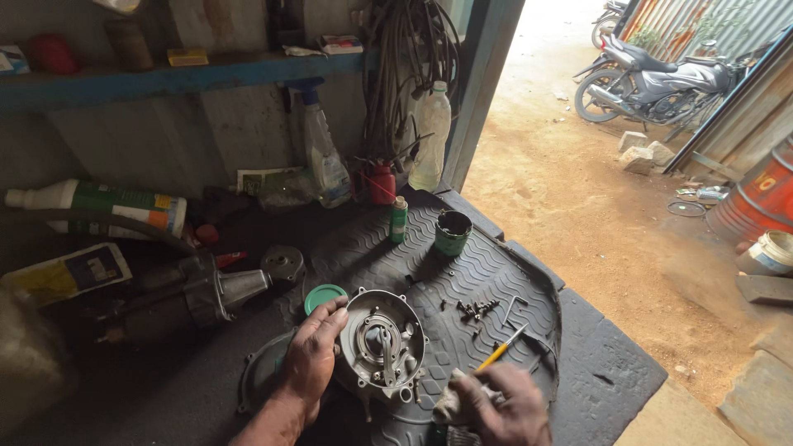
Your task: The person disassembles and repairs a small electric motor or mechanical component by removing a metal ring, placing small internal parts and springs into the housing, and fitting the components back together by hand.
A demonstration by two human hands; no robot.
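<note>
My left hand (312,355) grips the left rim of a round metal engine cover (382,345) lying on a ribbed black rubber mat (487,272). The cover's inside faces up, with a ring and small parts at its middle. My right hand (501,406) is closed around a grey rag and a thin yellow-handled tool (500,353) whose tip points up and right, just right of the cover. Several loose dark screws (475,310) and a bent hex key (514,307) lie on the mat beyond the tool.
A green lid (323,295), a green open tin (452,232), a small green bottle (399,220), a red can (382,183), spray bottle (322,157) and a starter motor (194,293) crowd the bench. Cables hang by the doorpost. Outside on the dirt stand a motorcycle (652,83) and a barrel (760,198).
</note>
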